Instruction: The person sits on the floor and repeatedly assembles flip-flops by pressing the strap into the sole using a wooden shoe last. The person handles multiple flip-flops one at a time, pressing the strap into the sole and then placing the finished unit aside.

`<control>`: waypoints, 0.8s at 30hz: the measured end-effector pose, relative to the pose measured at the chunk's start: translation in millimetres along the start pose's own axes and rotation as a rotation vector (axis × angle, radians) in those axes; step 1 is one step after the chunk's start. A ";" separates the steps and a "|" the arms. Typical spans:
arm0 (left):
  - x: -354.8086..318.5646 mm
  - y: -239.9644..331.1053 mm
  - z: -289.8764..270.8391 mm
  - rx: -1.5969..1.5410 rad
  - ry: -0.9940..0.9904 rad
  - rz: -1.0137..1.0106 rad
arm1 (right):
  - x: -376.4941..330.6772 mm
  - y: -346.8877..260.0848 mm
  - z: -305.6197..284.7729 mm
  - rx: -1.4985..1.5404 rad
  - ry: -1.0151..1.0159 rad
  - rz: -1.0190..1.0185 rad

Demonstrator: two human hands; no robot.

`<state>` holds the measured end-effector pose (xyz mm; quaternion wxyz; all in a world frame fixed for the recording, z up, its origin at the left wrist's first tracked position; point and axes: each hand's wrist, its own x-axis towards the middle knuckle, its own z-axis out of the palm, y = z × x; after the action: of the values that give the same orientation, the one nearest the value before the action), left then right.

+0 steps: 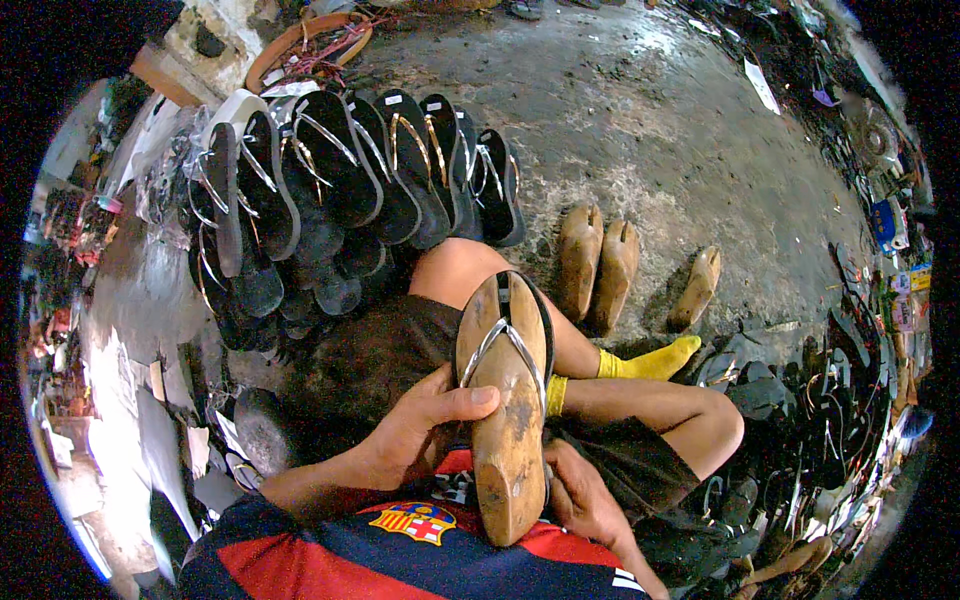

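A wooden shoe last (508, 420) stands tilted in front of my chest, toe end away from me. A flip-flop with a silver V-shaped strap (487, 350) is fitted on it; its dark sole edge shows along the right side. My left hand (425, 415) grips the last and flip-flop from the left, thumb lying on top of the wood and fingers hidden underneath. At the right side near the heel, my right hand (582, 492) is closed with curled fingers, close against the sole's edge. Whatever it pinches is hidden.
Many black flip-flops (335, 150) with shiny straps stand in rows at the left. Several spare wooden lasts (612, 275) rest on the concrete floor (660, 130) ahead. My crossed legs and yellow socks (650, 362) lie beneath my hands. Dark scraps (770, 400) litter the right side.
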<state>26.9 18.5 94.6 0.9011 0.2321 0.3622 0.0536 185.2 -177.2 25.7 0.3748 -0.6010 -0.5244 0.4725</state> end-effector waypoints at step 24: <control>20.0 26.9 55.9 0.137 -0.371 0.136 | 40.3 74.7 23.3 0.672 -0.087 -0.082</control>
<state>81.3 26.5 129.6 0.9288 0.3227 0.1765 0.0462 183.5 -151.2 -58.4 0.5479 -0.4016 -0.3785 0.6288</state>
